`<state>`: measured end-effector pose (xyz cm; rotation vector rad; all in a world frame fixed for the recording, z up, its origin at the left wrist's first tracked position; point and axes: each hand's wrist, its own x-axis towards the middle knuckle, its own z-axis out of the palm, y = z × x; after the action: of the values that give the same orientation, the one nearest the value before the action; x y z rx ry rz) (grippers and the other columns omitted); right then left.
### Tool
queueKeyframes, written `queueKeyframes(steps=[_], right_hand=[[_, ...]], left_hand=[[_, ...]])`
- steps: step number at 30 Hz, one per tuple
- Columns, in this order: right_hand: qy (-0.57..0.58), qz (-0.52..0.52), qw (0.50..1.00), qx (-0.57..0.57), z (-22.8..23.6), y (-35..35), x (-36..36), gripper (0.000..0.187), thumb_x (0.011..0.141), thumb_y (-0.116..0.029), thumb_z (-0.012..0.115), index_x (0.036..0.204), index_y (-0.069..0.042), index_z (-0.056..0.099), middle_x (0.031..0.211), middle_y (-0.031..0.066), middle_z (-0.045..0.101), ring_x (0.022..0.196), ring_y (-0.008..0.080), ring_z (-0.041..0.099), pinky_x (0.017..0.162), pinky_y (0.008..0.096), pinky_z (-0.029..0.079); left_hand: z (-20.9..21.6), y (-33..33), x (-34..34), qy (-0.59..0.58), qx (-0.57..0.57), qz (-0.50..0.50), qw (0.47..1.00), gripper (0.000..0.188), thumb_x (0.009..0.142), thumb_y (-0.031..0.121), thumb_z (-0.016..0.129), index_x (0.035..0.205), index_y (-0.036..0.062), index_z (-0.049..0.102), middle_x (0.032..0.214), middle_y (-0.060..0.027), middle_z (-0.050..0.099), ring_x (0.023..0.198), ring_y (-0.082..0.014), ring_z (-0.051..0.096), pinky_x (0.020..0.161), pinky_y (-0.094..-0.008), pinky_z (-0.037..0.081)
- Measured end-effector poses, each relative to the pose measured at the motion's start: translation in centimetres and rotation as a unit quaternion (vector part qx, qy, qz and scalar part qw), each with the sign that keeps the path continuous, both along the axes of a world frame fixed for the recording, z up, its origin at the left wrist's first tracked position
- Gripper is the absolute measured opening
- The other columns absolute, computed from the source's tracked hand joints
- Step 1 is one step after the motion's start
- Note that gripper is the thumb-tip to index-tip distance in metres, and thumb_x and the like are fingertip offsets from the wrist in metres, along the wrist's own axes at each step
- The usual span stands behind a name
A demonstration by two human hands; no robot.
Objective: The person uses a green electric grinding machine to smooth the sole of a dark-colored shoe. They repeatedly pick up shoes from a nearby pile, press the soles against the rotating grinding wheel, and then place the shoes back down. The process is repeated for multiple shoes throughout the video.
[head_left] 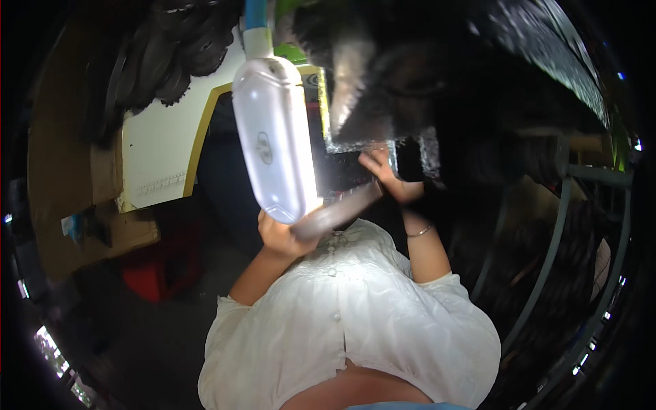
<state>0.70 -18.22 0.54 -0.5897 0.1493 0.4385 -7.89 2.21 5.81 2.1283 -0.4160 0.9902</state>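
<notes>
My left hand is closed around the near left end of a long grey-brown piece with a thick, blurred edge. The piece slants up to the right in front of my body, and its exact kind is not clear. Part of that hand is hidden behind a lit, pale lamp head. My right hand, with a bracelet on its wrist, is beyond the far right end of the piece. Its fingers are stretched out beside a dark machine part with a shiny metal edge.
A white worktop with a yellow edge lies to the left, with dark, scalloped pieces heaped on it. Below it is a red stool. A dark machine fills the upper right, and a green-grey metal rack is at the right.
</notes>
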Motion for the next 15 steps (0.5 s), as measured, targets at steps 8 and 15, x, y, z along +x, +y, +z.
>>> queueKeyframes(steps=[8,15], right_hand=[[-0.153,0.336,0.840,-0.397,-4.6,-3.3,-4.9,0.059,0.060,-0.014,0.079,0.110,0.004,0.054,0.105,0.0102,0.059,0.100,0.0180,0.053,0.087,0.0284,0.041],[-0.141,0.216,0.869,-0.422,-1.3,-14.7,-3.7,0.044,0.053,-0.006,0.079,0.091,0.005,0.061,0.087,0.0036,0.060,0.082,0.0111,0.056,0.076,0.0253,0.044]], left_hand=[[2.1,-4.0,4.8,0.145,-0.166,-0.041,0.974,0.019,0.076,0.014,0.068,0.088,0.0001,0.065,0.076,-0.0079,0.063,0.068,-0.0168,0.058,0.063,-0.0285,0.045],[0.0,-1.6,3.0,0.406,-0.253,-0.117,0.870,0.025,0.082,0.018,0.061,0.100,0.0002,0.061,0.088,-0.0106,0.062,0.078,-0.0203,0.058,0.069,-0.0308,0.046]])
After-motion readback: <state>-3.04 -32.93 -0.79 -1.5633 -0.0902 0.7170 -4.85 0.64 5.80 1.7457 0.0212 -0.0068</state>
